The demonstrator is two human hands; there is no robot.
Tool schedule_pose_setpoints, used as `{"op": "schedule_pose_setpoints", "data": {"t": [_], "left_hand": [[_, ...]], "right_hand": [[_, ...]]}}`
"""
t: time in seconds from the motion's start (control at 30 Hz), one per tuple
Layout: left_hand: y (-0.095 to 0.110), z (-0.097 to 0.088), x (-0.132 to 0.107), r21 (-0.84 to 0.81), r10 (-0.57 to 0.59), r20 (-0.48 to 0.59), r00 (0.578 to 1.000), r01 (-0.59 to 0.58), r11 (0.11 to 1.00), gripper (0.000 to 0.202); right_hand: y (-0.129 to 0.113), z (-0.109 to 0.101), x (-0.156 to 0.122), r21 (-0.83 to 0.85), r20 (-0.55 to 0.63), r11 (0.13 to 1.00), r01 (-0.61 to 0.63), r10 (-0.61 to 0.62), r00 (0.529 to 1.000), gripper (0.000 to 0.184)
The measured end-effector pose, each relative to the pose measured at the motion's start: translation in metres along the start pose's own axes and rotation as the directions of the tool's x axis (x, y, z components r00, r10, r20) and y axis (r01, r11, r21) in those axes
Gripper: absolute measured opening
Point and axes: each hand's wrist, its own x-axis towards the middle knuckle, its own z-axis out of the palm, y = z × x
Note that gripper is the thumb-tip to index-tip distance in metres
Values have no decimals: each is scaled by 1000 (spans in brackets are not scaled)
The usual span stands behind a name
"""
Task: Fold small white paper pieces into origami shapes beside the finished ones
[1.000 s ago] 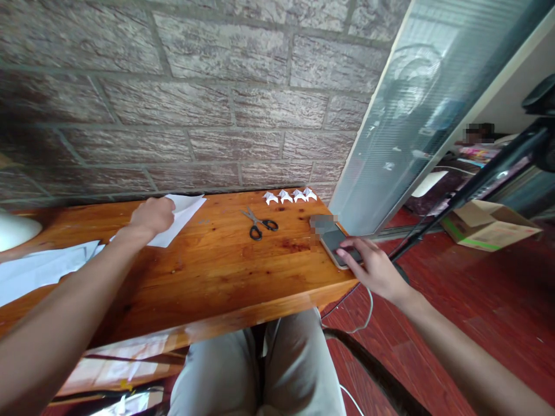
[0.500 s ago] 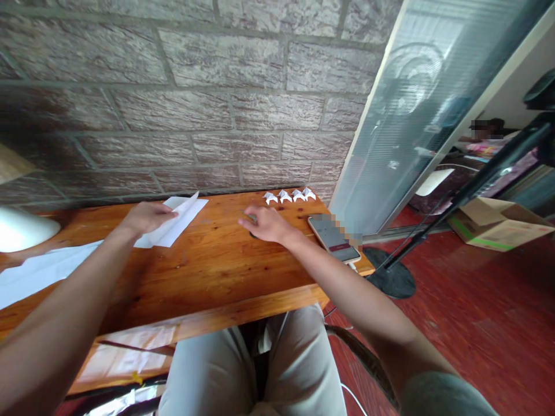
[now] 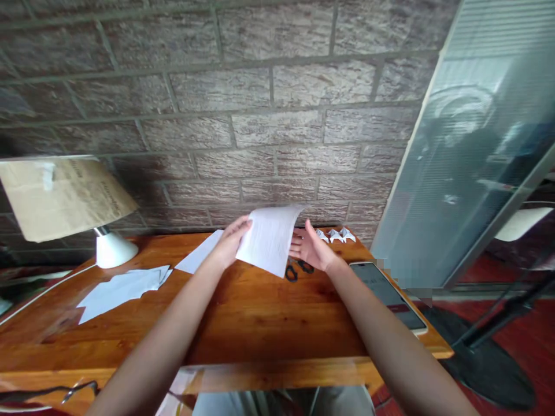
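A white sheet of paper (image 3: 269, 238) is lifted above the wooden desk (image 3: 243, 323), held between both hands. My left hand (image 3: 232, 242) grips its left edge with fingers closed on it. On the sheet's right side, my right hand (image 3: 313, 248) has its fingers partly hidden behind the paper, palm showing. Black-handled scissors (image 3: 297, 270) lie on the desk just under the sheet. Small folded white paper pieces (image 3: 335, 235) sit in a row at the back right by the wall.
A phone (image 3: 388, 296) lies near the desk's right edge. Loose white sheets (image 3: 124, 287) and another sheet (image 3: 200, 258) lie on the left. A white-based lamp (image 3: 111, 249) with a tan shade stands back left. A brick wall is behind; a fan base (image 3: 489, 370) stands on the floor.
My right hand left the scissors and came up to the sheet. My left hand lifted the paper off the desk toward the middle. The camera has tilted up and left.
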Motion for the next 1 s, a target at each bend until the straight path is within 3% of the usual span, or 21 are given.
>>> {"op": "schedule_pose_setpoints", "data": {"t": [0.1, 0.2, 0.33, 0.4, 0.6, 0.73, 0.83, 0.93, 1.0], "left_hand": [[-44, -4, -2, 73, -85, 104, 991, 77, 994, 43], [-64, -11, -4, 69, -68, 55, 996, 65, 995, 42], [-68, -14, -5, 8, -212, 144, 967, 214, 977, 41], [-69, -14, -6, 16, -294, 184, 938, 296, 955, 40], [-73, -12, -7, -31, -315, 224, 922, 330, 943, 39], [-69, -9, -6, -126, -314, 165, 935, 335, 934, 38], [-69, -7, -6, -180, -309, 143, 940, 331, 926, 35], [-72, -4, -6, -218, -296, 98, 950, 311, 925, 30], [-73, -2, -4, -253, -291, 68, 954, 298, 920, 27]], "right_hand": [[-2, 1, -5, -81, 99, 997, 20, -12, 995, 79], [7, 3, -1, -171, 32, 983, 70, -65, 997, 70], [19, -2, 5, -211, -185, 971, 109, -150, 971, 51], [21, -5, 5, -227, -223, 969, 92, -144, 964, 45], [20, -1, 2, -240, -170, 965, 109, -153, 974, 43], [24, -1, 4, -355, -111, 932, 72, -118, 987, 37], [28, -3, 7, -540, -134, 836, 94, -196, 971, 29], [29, -1, 8, -787, -140, 605, 120, -364, 921, 23], [29, 4, 5, -882, -58, 440, 169, -457, 887, 32]]}}
